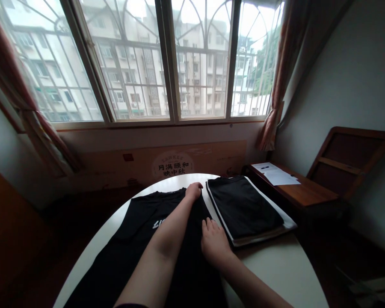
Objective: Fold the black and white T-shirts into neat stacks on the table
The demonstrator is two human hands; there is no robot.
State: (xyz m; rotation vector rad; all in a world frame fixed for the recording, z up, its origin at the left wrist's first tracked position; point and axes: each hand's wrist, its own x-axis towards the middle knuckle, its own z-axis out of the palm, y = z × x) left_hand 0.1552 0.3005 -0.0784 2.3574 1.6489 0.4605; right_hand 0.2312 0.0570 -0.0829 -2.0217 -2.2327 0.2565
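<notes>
A black T-shirt (pixel 137 231) with white lettering on its chest lies spread on a round white table (pixel 269 267), its neckline toward the window. My left hand (pixel 194 191) reaches across the shirt to its far right shoulder, fingers curled closed on the cloth there. Nearer to me, my right hand (pixel 215 241) rests on the shirt's right side, palm down with the fingers slightly apart. Just right of both hands sits a stack of folded clothes (pixel 245 205), black on top with white layers beneath.
Beyond the table stands a large printed cardboard panel (pixel 137 160) under a barred window (pixel 199 77). At the right, a wooden chair (pixel 349 162) stands by a low brown wooden surface (pixel 311 194) holding white papers (pixel 276 173) and a pen. Curtains hang on both sides.
</notes>
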